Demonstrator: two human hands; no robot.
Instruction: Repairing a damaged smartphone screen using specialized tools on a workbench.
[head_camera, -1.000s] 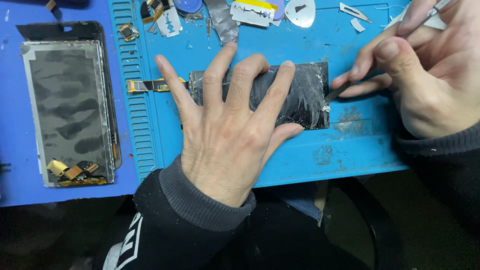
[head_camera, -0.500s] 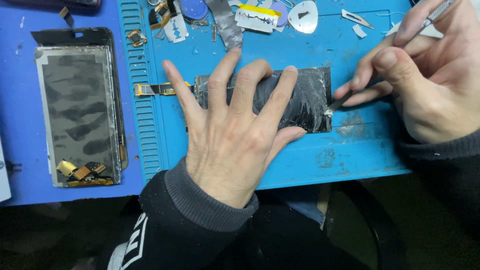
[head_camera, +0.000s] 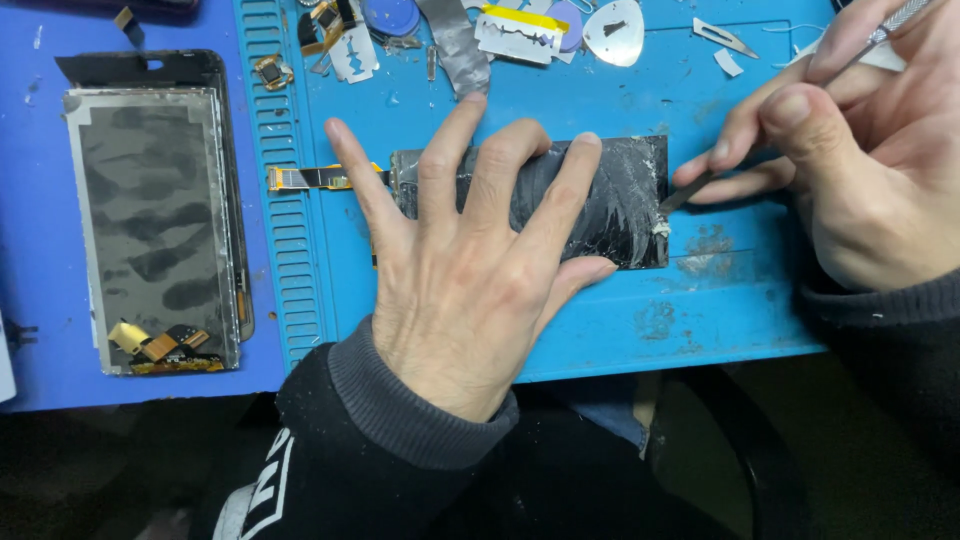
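Note:
A dark, cracked phone screen panel (head_camera: 628, 200) lies flat on the blue work mat (head_camera: 740, 290). My left hand (head_camera: 470, 270) presses down on it with fingers spread apart. An orange flex cable (head_camera: 315, 178) sticks out from the panel's left end. My right hand (head_camera: 850, 170) grips a thin metal blade tool (head_camera: 690, 192), pinched between thumb and fingers. The blade's tip touches the panel's right edge, where pale residue (head_camera: 660, 228) has gathered.
A detached display backlight in a dark frame (head_camera: 155, 220) lies on the left of the mat. Along the far edge sit razor blades (head_camera: 350, 60), a metal pick (head_camera: 612, 30), plastic picks (head_camera: 390, 15) and small parts. The mat's near edge runs just above my sleeves.
The view has shifted slightly, so everything sits a little lower and to the right. Both hands stay on the panel, and the blade has crept a little along its right edge.

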